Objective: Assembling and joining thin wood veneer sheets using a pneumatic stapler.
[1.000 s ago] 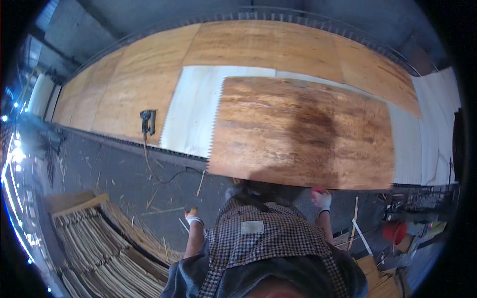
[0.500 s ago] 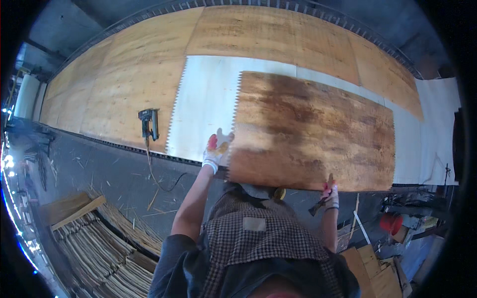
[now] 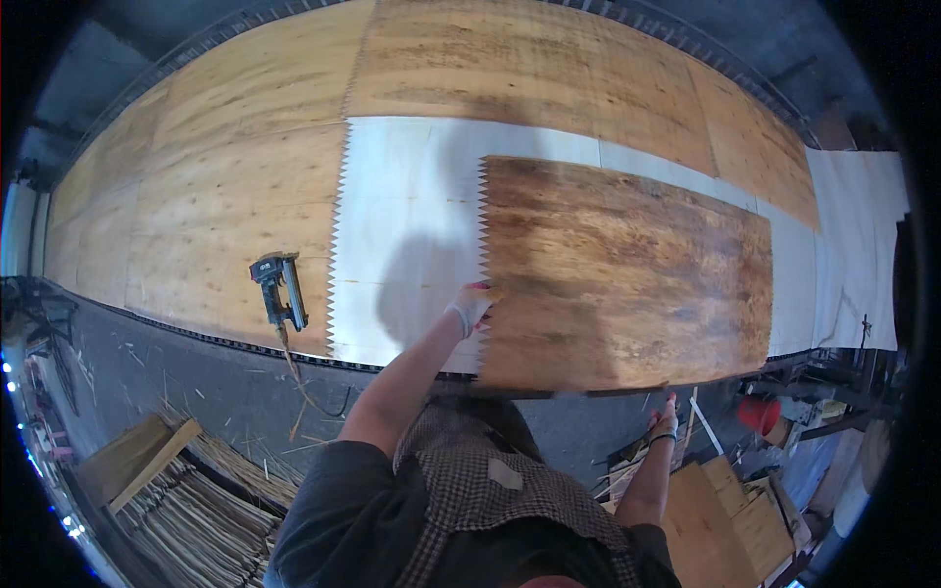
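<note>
My left hand (image 3: 470, 306), in a whitish glove with coloured fingertips, is closed at the zigzag left edge of a brown veneer sheet (image 3: 627, 274). That sheet lies over white sheets (image 3: 392, 216), whose left edge is also zigzag. My right hand (image 3: 665, 421), also gloved, is just below the sheet's near edge, to the right of my body. Its fingers look curled; what they hold is hard to make out against the dark clutter. A black nail or staple gun (image 3: 279, 289) with a hose lies on the tan sheets to the left.
Tan wood sheets (image 3: 235, 186) cover the long table's left and far parts. Bundled veneer strips (image 3: 201, 524) stand on the floor at lower left. At lower right are a red bucket (image 3: 759, 416), wood panels (image 3: 708, 514) and scraps. Debris lies on the grey floor (image 3: 225, 392).
My left hand has gone from spread beside the sheet's edge to closed at it. My right hand has dropped lower; the dark tool it held no longer shows clearly. The view has shifted.
</note>
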Available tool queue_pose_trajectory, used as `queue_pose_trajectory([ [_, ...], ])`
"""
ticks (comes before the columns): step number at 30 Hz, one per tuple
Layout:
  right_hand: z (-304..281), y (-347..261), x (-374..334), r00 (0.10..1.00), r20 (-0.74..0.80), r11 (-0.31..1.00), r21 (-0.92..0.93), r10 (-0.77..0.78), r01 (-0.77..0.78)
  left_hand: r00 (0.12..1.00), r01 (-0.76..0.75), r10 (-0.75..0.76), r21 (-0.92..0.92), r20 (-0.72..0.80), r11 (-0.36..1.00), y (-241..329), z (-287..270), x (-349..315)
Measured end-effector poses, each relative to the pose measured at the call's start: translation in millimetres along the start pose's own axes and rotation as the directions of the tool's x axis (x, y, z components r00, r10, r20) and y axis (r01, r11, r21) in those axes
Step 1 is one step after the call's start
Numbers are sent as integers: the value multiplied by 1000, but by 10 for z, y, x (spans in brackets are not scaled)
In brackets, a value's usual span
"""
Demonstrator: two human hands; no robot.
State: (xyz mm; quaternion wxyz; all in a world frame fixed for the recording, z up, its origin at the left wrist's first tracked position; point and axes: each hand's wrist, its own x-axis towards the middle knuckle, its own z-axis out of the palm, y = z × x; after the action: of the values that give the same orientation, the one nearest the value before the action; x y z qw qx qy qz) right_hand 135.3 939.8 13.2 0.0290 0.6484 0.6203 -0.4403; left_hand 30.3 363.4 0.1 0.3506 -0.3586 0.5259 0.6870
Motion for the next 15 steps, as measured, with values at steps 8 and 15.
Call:
queue_pose_trajectory([
  [8, 33, -354, -135, 530, 690, 707, 673, -493, -218, 904, -414, 422, -100, 68, 905, 1121, 150, -1206],
  [15, 611, -159, -1318, 749, 502, 551, 804, -432, -221, 773, -604, 633, -338, -31, 721, 1383, -1286, -2085],
])
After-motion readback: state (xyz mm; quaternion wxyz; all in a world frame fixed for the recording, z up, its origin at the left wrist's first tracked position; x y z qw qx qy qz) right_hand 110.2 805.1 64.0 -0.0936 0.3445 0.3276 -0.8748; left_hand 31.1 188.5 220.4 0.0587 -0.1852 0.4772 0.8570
